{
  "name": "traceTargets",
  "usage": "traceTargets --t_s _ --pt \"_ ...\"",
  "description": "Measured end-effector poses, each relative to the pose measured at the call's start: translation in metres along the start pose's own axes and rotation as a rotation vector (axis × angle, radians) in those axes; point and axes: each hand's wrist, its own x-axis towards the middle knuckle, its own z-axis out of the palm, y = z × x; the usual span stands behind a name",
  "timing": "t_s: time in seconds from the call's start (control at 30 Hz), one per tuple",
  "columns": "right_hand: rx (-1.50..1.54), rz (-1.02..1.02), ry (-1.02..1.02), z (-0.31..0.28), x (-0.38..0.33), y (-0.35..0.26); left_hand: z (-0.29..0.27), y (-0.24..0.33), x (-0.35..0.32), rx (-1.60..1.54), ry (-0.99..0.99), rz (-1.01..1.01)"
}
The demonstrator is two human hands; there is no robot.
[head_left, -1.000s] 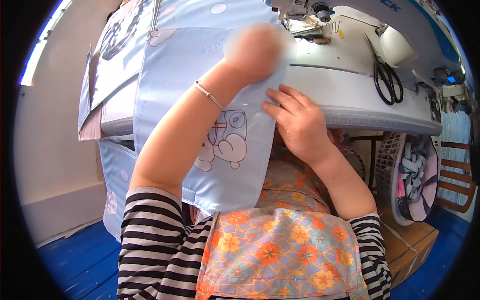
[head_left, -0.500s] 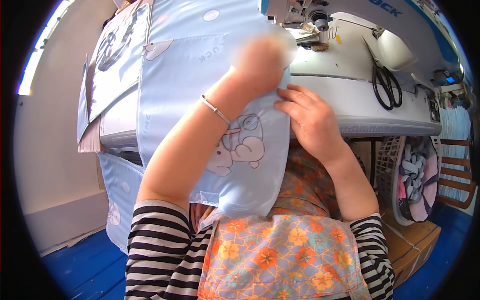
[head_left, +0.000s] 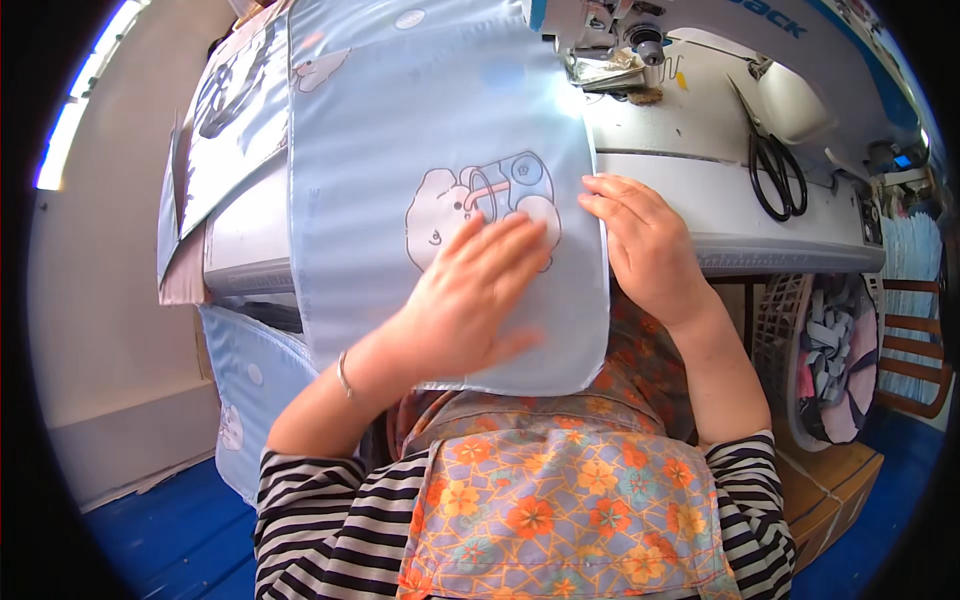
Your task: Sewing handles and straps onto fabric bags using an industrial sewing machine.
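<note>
A light blue fabric panel (head_left: 380, 130), printed with a white cartoon animal and edged with a pale seam, lies over the sewing table and hangs toward my lap. My left hand (head_left: 475, 290) rests flat on it, fingers stretched across the printed animal and slightly blurred by motion. At the panel's right edge, my right hand (head_left: 645, 240) has its fingers curled and grips the fabric edge; its thumb is largely hidden. The sewing machine head (head_left: 640, 30) stands beyond, with the panel's far right part beside its needle area.
Black-handled scissors (head_left: 770, 170) lie on the sewing table (head_left: 660, 215) at the right. A white basket (head_left: 780, 330) of fabric scraps stands below, above a cardboard box (head_left: 830, 490). More blue fabric (head_left: 245, 390) hangs at the left; blue pieces (head_left: 910, 320) are stacked far right.
My left hand has drawn back from near the machine to the printed animal, its fingers now spread. The panel lies flatter, its near edge squared out. My right hand has shifted slightly right.
</note>
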Motion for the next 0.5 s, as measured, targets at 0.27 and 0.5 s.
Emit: traceTargets --t_s 0.27,0.5 --pt "-0.051 -0.02 0.013 0.0 0.004 0.004 0.01 0.008 -0.038 0.221 -0.024 -0.084" --pt "-0.071 -0.037 0.029 0.002 0.011 0.011 0.0 -0.018 -0.028 0.256 0.095 -0.141"
